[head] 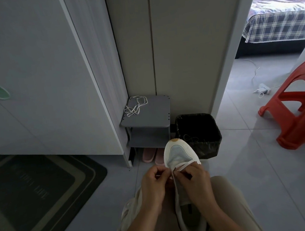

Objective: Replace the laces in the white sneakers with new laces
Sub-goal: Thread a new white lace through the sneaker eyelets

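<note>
Lying toe-away on the lap [231, 198], white sneaker [178, 154] sits btwn both hands. Left hand [155, 181]: fingers curled, pinching white lace [183, 166] at the shoe's left edge. Right hand [195, 181] pinches same lace where it crosses the lowest eyelets. Eyelets hidden by fingers; heel partly under right forearm. Loose laces [135, 105] lie on grey shoe rack [157, 115]. Doormat [38, 192] lettering unreadable.

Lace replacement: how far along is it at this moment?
Done: a lace crosses only the eyelets nearest the toe of the sneaker. In hand: the left hand and right hand pinch that lace there. Left: the higher eyelets look unlaced, and a loose lace lies unused on the shelf. No second sneaker shows.
</note>
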A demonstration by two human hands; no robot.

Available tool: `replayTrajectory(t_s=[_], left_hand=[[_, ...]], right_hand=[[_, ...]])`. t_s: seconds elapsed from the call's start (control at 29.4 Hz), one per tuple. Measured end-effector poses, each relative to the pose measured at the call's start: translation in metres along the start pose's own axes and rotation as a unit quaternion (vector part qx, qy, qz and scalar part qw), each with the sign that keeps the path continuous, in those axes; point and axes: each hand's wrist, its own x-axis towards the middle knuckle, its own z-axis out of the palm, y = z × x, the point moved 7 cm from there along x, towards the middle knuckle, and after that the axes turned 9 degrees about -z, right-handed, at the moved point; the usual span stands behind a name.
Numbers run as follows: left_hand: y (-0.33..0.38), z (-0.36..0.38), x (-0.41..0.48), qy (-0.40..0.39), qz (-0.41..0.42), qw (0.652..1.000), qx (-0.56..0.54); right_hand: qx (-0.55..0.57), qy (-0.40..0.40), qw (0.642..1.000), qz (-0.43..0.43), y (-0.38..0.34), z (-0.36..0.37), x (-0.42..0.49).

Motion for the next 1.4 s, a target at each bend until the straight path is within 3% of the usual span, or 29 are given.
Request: replayTrajectory(t_s=[0.17, 0.34, 0.51, 0.61, 0.71, 0.88, 0.95, 1.05, 1.12, 1.19, 1.29, 1.36, 1.4], left_hand=[[0.007, -0.001, -0.006, 0.040, 0.058, 0.996, 0.059], [-0.009, -0.004, -0.005, 0.027, -0.039, 0.998, -0.032], [-0.016, -0.018, -0.009, 0.022, -0.073, 0.995, -0.059], [-0.026, -0.038, -0.009, 0.040, -0.098, 0.991, -0.077], [-0.044, -0.081, -0.004, 0.080, -0.131, 0.981, -0.119], [-0.092, -0.205, 0.002, 0.243, -0.196, 0.926, -0.210], [-0.117, -0.248, 0.002, 0.302, -0.211, 0.916, -0.160], [-0.133, -0.251, 0.018, 0.269, -0.224, 0.931, 0.101], [-0.122, -0.215, 0.027, 0.214, -0.189, 0.922, 0.261], [-0.086, -0.158, 0.031, 0.180, -0.055, 0.919, 0.348], [-0.010, -0.054, 0.003, 0.029, 0.148, 0.952, 0.267], [0.021, 0.002, -0.015, -0.071, 0.208, 0.938, 0.266], [0.027, 0.014, -0.017, -0.082, 0.220, 0.936, 0.261]], right_hand=[[0.012, 0.013, 1.000, 0.004, -0.005, -0.004, -0.001], [0.069, 0.064, 0.993, 0.076, -0.006, -0.010, -0.008], [0.141, 0.054, 0.979, 0.135, -0.003, -0.008, -0.009], [0.253, 0.094, 0.941, 0.202, 0.004, -0.011, -0.010], [0.325, 0.111, 0.907, 0.242, 0.007, -0.012, -0.006], [0.387, 0.123, 0.874, 0.268, 0.003, -0.018, -0.006], [0.382, 0.122, 0.878, 0.260, 0.000, -0.023, -0.007], [0.372, 0.125, 0.885, 0.252, -0.003, -0.026, -0.008], [0.372, 0.125, 0.883, 0.259, -0.005, -0.025, -0.008], [0.378, 0.117, 0.879, 0.266, -0.006, -0.023, -0.008], [0.388, 0.107, 0.875, 0.269, -0.008, -0.025, -0.007], [0.344, 0.100, 0.900, 0.248, -0.013, -0.031, -0.005], [0.336, 0.102, 0.906, 0.239, -0.014, -0.034, -0.004]])
